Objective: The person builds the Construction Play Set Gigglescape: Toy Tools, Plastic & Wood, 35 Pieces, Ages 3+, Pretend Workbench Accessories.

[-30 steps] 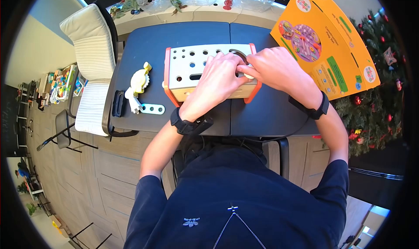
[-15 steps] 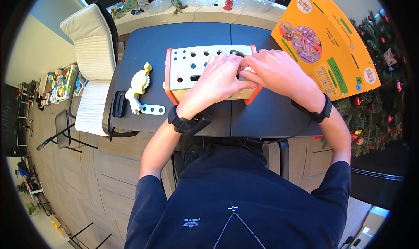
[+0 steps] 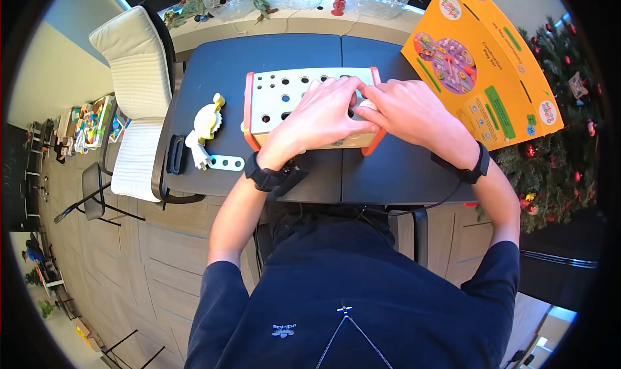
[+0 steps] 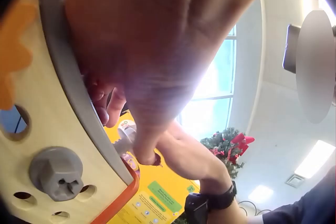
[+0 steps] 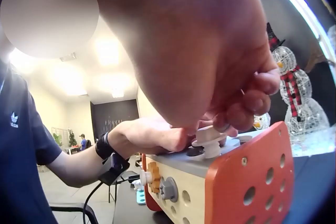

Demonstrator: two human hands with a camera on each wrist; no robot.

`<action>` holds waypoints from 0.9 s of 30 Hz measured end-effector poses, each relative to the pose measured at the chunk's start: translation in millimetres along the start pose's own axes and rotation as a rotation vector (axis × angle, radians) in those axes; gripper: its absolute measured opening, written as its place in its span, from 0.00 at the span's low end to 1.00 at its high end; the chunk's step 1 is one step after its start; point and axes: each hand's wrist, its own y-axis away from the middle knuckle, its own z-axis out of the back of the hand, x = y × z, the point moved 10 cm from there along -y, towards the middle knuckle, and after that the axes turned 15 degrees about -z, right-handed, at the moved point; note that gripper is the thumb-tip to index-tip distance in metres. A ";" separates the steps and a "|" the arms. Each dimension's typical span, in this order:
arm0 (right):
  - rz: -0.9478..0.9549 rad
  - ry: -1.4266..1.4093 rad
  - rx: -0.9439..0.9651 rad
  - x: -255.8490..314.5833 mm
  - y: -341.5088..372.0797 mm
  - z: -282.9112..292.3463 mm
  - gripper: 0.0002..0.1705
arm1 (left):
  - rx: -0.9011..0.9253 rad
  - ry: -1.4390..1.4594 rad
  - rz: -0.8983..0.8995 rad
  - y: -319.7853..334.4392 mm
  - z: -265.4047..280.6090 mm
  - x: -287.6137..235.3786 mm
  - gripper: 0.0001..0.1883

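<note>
A toy workbench (image 3: pixel 262 94) with a pale grey perforated top and red ends stands in front of me. My right hand (image 3: pixel 411 107) pinches a white plastic toy screw (image 5: pixel 211 142) near the right end of that top. Across the top, close beside the screw, lies my left hand (image 3: pixel 326 113), its fingers reaching toward the right one and its thumb near the front edge. On the pale wooden side, the left wrist view shows a grey hex bolt (image 4: pixel 56 174) and an orange gear (image 4: pixel 16 50).
Left on the dark table (image 3: pixel 220 58) lie a pale yellow toy piece (image 3: pixel 207 122), a light strip with holes (image 3: pixel 226 162) and a black object (image 3: pixel 176 154). A yellow box (image 3: pixel 498 52) stands at right, by a decorated tree (image 3: pixel 563 162).
Both hands have shifted slightly at the workbench's right end. My right hand has turned a little about the white screw, and the left thumb has spread away from its fingers.
</note>
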 end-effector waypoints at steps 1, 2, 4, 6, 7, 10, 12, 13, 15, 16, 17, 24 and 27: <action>-0.068 0.085 0.124 -3.4 -3.6 -7.1 0.18 | -0.016 0.049 0.019 0.7 -0.8 2.6 0.21; -0.138 0.171 0.248 -9.9 -3.3 -13.2 0.18 | -0.031 0.099 0.037 0.9 -2.4 6.8 0.21; -0.118 0.123 0.269 -8.9 -0.9 3.5 0.17 | -0.029 0.208 0.057 1.1 -3.8 12.6 0.23; -0.034 -0.033 0.121 -1.9 0.6 22.2 0.18 | 0.005 0.325 0.061 6.5 -0.8 17.7 0.25; 0.041 -0.165 -0.039 1.8 4.8 34.1 0.19 | 0.018 0.353 0.071 8.2 1.7 18.4 0.27; 0.171 -0.267 -0.211 4.3 12.1 34.3 0.16 | 0.031 0.307 0.021 7.5 7.0 12.3 0.31; 0.128 -0.125 -0.076 5.0 4.8 17.3 0.14 | -0.005 0.109 -0.116 3.1 2.8 -2.1 0.32; 0.057 0.000 0.065 5.2 -1.3 6.8 0.15 | -0.025 0.070 -0.090 2.6 1.3 -2.7 0.33; 0.000 0.113 0.213 1.4 -2.1 -2.5 0.16 | -0.064 -0.007 -0.037 3.7 0.8 -2.0 0.34; 0.017 0.102 0.220 0.4 -0.5 -1.1 0.16 | -0.068 0.039 -0.058 4.4 -1.0 -0.6 0.34; 0.034 0.091 0.227 -0.9 1.2 0.0 0.16 | -0.074 0.086 -0.077 5.6 -2.6 3.4 0.35; 0.137 -0.284 -0.139 2.1 10.1 25.7 0.22 | 0.059 0.211 -0.118 5.9 -1.1 10.0 0.38; -0.043 -0.151 0.071 -3.3 1.1 9.0 0.22 | -0.033 0.050 -0.087 4.7 -0.7 -0.8 0.39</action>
